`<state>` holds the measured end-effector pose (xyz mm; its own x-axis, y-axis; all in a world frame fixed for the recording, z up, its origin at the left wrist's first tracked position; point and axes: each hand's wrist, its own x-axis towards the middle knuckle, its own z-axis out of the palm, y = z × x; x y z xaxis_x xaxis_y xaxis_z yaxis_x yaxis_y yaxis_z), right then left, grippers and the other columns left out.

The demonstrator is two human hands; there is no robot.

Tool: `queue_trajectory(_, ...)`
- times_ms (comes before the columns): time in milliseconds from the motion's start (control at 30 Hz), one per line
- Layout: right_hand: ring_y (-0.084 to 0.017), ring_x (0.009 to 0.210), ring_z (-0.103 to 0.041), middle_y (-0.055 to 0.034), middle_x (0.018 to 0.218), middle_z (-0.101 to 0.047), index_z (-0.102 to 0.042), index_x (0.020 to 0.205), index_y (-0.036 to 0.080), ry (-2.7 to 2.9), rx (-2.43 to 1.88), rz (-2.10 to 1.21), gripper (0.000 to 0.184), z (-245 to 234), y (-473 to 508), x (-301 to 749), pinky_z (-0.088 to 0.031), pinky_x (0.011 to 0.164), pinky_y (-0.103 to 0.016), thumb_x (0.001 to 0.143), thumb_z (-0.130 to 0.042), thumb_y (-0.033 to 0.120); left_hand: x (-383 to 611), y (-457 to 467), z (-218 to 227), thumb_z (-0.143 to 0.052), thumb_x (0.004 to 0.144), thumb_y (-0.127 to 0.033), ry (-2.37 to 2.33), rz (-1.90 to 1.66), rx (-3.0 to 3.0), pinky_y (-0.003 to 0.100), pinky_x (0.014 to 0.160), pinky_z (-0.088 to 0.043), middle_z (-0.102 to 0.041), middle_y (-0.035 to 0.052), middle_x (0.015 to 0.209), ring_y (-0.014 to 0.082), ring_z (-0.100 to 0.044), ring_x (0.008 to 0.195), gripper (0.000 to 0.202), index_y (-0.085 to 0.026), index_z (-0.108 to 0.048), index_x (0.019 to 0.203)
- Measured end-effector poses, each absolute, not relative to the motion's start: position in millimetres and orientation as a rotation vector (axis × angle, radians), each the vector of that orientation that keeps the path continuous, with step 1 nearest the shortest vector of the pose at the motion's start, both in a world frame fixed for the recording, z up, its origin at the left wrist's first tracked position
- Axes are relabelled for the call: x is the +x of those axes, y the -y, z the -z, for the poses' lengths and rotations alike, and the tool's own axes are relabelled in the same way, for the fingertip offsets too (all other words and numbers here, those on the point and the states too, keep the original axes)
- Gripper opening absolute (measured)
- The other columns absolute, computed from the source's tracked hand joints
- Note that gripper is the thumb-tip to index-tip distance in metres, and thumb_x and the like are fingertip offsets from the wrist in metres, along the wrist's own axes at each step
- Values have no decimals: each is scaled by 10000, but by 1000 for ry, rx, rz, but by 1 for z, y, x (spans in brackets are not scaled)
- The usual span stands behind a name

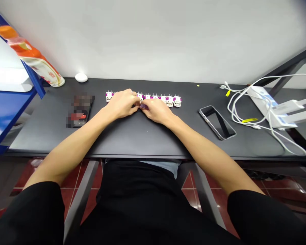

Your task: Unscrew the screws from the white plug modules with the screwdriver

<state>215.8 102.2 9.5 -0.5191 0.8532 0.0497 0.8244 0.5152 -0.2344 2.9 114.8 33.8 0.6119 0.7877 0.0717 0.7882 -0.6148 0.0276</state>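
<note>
A row of several small white plug-like parts with magenta patches (pixel 170 101) stands along the far side of the black desk (pixel 140 136). My left hand (pixel 121 104) and my right hand (pixel 156 111) meet at the middle of this row, with fingers curled together. A small dark purple piece (pixel 144 107) shows between the fingertips, pinched by my right hand. My left fingers lie against the row next to it. They hide the parts behind them, so I cannot tell what they hold.
A smartphone (pixel 216 122) lies to the right, and a blurred dark object with red (pixel 79 110) to the left. A white power strip (pixel 270 105) with tangled white cables (pixel 241 109) sits far right. A white round object (pixel 81 77) and an orange-and-white bottle (pixel 34 56) stand far left beside a blue shelf (pixel 20 92).
</note>
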Motion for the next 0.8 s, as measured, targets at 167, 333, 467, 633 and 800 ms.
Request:
queue_trajectory(167, -334, 1002, -768, -146, 1139, -868, -795, 1169, 194, 2529, -1423, -280, 274, -8, -105, 223, -468, 821, -402, 1109, -534, 247, 0, -118, -29, -647, 1042, -322, 1430, 268, -2816, 400, 801, -527, -802, 109, 1186, 341, -731, 1194, 228, -232, -824, 1154)
queue_trajectory(333, -322, 1004, -741, -145, 1159, -857, -791, 1179, 195, 2349, -1423, -259, 250, -11, -113, 242, -501, 884, -410, 1066, -575, 251, -4, -120, -26, -625, 1044, -297, 1433, 380, -2849, 407, 890, -552, -798, 101, 1216, 326, -743, 1183, 239, -240, -824, 1163)
queue_trajectory(467, -325, 962, -711, -148, 1103, -844, -781, 1056, 212, 2400, -1413, -251, 215, -11, -117, 250, -479, 860, -423, 1051, -571, 260, -6, -122, -26, -623, 1026, -258, 1444, 425, -2867, 410, 920, -557, -808, 93, 1241, 319, -753, 1171, 254, -233, -831, 1169)
queue_trajectory(633, -284, 845, -638, -117, 978, -813, -769, 953, 227, 2433, -1391, -304, 208, -9, -117, 250, -441, 810, -408, 1019, -577, 272, -9, -122, -29, -638, 1023, -272, 1497, 513, -2827, 399, 883, -546, -823, 97, 1229, 313, -761, 1141, 240, -226, -841, 1143)
queue_trajectory(800, -192, 646, -404, -10, 660, -587, -621, 701, 257, 2480, -1296, -412, 302, -19, -111, 252, -341, 711, -375, 995, -630, 323, -13, -124, -31, -646, 1021, -295, 1491, 614, -2832, 403, 897, -548, -826, 90, 1205, 302, -755, 1116, 229, -232, -842, 1121)
